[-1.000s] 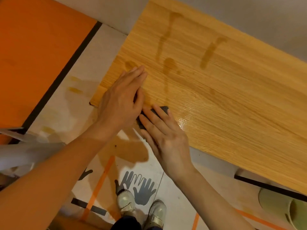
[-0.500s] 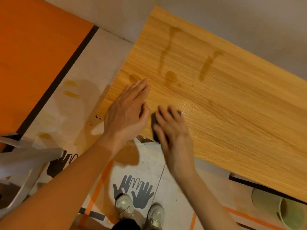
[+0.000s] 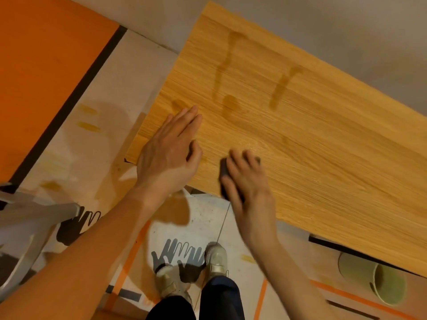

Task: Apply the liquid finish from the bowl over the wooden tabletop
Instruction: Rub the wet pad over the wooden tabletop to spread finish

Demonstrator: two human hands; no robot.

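The wooden tabletop [image 3: 323, 139] runs from the upper middle to the right, with dark wet streaks of finish [image 3: 227, 65] near its far end. My left hand [image 3: 171, 151] lies flat near the tabletop's near left corner, fingers straight. My right hand [image 3: 247, 181] presses a dark sponge pad [image 3: 223, 172] onto the wood by the near edge; most of the pad is hidden under the fingers. A pale green bowl [image 3: 383, 282] sits on the floor at the lower right, below the tabletop's edge.
The floor is covered with protective sheeting [image 3: 104, 116] marked with orange tape and stains. An orange area [image 3: 46, 65] lies left. A grey stand [image 3: 27, 218] juts in at the left edge. My shoes [image 3: 215, 259] stand below the table edge.
My right hand has slid the pad to the right along the near edge, away from my left hand. The left hand stays flat on the corner.
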